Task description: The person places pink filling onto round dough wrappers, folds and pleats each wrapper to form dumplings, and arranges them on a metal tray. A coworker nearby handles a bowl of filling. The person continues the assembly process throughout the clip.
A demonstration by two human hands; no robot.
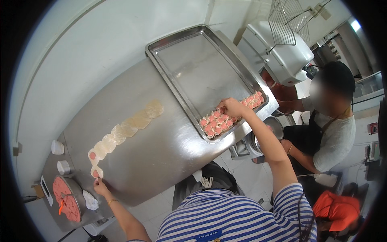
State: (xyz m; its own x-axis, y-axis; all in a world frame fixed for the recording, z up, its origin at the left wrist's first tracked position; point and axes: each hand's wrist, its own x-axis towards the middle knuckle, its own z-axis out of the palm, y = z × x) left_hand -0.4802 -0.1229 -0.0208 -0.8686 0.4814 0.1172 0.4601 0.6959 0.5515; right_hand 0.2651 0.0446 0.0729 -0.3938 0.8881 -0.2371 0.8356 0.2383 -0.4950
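At the near edge of the tray [201,66], I read the right hand [231,107] over likely soft dumplings [215,124], grip unclear; left hand [101,188] pinches a wrapper [96,170], probably limp: hold its rim.

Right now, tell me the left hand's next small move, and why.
I'd probably have the left hand gather up the wrapper at its fingertips: a lump of pink filling sits on it, yet it looks unclosed, whereas the dumplings in the tray look gathered around theirs. The right hand is over at those dumplings.
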